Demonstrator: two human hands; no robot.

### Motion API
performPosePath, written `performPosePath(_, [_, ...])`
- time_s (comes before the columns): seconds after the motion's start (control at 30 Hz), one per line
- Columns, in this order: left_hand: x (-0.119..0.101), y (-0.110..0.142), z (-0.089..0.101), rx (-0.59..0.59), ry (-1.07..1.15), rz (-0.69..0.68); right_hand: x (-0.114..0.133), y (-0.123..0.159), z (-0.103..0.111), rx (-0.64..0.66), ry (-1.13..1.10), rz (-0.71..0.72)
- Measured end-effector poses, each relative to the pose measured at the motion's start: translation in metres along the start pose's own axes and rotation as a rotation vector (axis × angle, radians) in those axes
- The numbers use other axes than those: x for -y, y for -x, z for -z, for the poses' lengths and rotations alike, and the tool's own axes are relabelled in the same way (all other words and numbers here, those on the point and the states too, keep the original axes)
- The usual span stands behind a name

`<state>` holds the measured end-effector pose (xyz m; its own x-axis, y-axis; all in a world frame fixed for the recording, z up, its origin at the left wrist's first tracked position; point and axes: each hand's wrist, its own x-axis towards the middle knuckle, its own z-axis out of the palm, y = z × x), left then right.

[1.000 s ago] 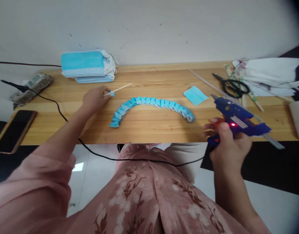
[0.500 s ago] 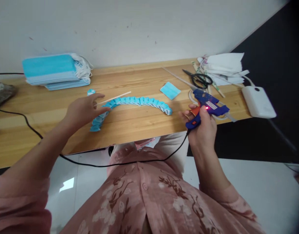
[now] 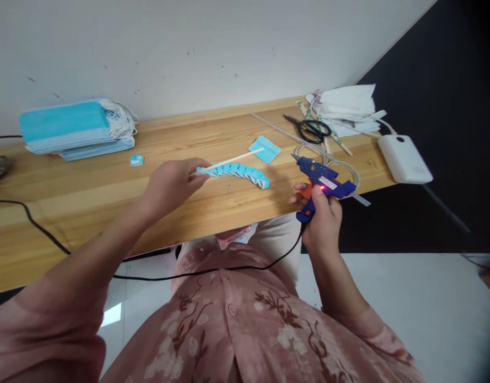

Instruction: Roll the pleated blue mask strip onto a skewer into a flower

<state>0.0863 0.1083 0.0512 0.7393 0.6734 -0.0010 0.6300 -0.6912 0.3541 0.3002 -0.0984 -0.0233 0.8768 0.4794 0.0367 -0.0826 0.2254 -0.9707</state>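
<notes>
My left hand (image 3: 173, 184) is closed in a pinch on a thin wooden stick (image 3: 232, 160), which points right and slightly up over the wooden table (image 3: 89, 186). Under the stick lies a curved chain of folded blue mask pieces (image 3: 240, 172), partly hidden by my hand. My right hand (image 3: 320, 213) grips a blue hot glue gun (image 3: 322, 182) at the table's front edge, its nozzle pointing left and its red light on. The gun's black cord (image 3: 213, 271) hangs across my lap.
A stack of blue face masks (image 3: 73, 129) lies at the back left, a small blue scrap (image 3: 136, 159) near it. A folded blue square (image 3: 264, 149), black scissors (image 3: 310, 127), white cloth pieces (image 3: 346, 109) and a white box (image 3: 404, 158) sit at the right.
My left hand lifted the stick and carried it right, over the blue chain. My right hand brought the glue gun in toward the middle. The view swung to the right.
</notes>
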Motion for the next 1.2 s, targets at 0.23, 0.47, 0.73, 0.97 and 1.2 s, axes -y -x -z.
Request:
performPosePath(0.23, [-0.007, -0.065, -0.029, 0.13, -0.072, -0.052, -0.001, 0.004, 0.012, 0.0, 0.007, 0.015])
performPosePath(0.47, [0.003, -0.072, -0.033, 0.163, -0.155, -0.024, -0.008, 0.013, 0.022, 0.027, 0.022, -0.051])
performPosePath(0.73, [0.022, -0.065, -0.024, 0.141, -0.193, 0.038, -0.003, 0.013, 0.017, 0.05, 0.064, -0.054])
performPosePath(0.97, [0.006, -0.008, 0.01, -0.012, -0.018, 0.045, 0.003, 0.017, 0.018, 0.244, 0.23, -0.002])
performPosePath(1.2, [-0.007, 0.064, -0.035, -0.099, 0.081, -0.108, 0.011, 0.024, 0.029, 0.313, 0.504, 0.075])
